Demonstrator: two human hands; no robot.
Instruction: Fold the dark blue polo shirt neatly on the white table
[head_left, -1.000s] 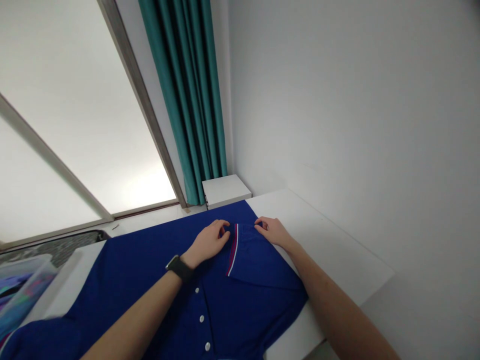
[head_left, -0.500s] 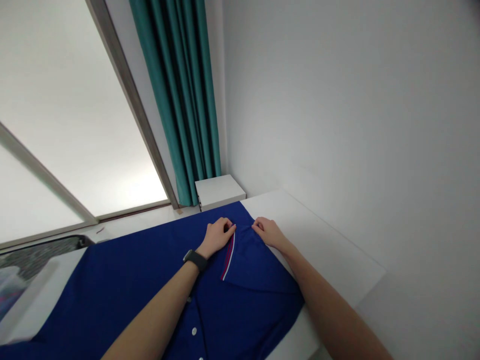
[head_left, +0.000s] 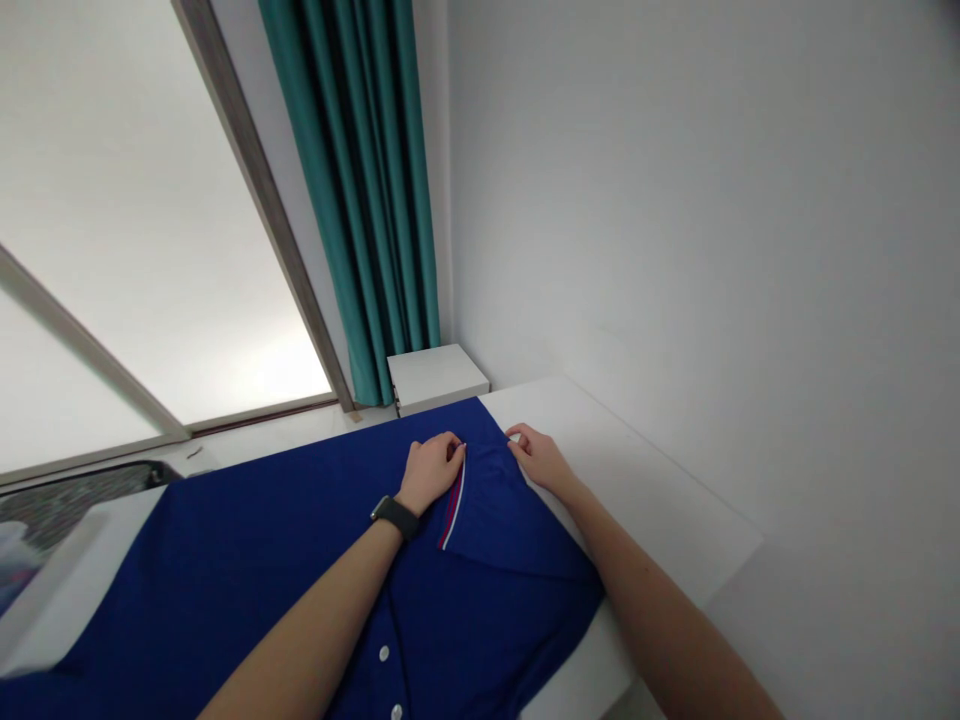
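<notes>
A navy blue polo shirt point(head_left: 247, 540) lies spread on a white table, with white buttons down its front. One sleeve point(head_left: 510, 530) is folded over onto the body, its cuff edged in red and white stripes. My left hand point(head_left: 431, 468), with a dark watch on the wrist, pinches the upper end of that striped cuff. At the fold on the shirt's right edge is my right hand point(head_left: 541, 460), thumb and forefinger slightly apart beside the cloth. The left forearm covers part of the button front.
The white tabletop point(head_left: 630, 480) extends right to a grey-white wall. Beyond the far edge stand a small white cabinet point(head_left: 437, 376) and a green curtain point(head_left: 367, 200). A dark-rimmed patterned item point(head_left: 52, 510) and a blurred plastic-looking bundle point(head_left: 16, 565) lie at the left.
My right thumb and forefinger have parted at the fold, and that hand has shifted slightly away from the cuff. My left hand keeps its pinch. The view has moved slightly.
</notes>
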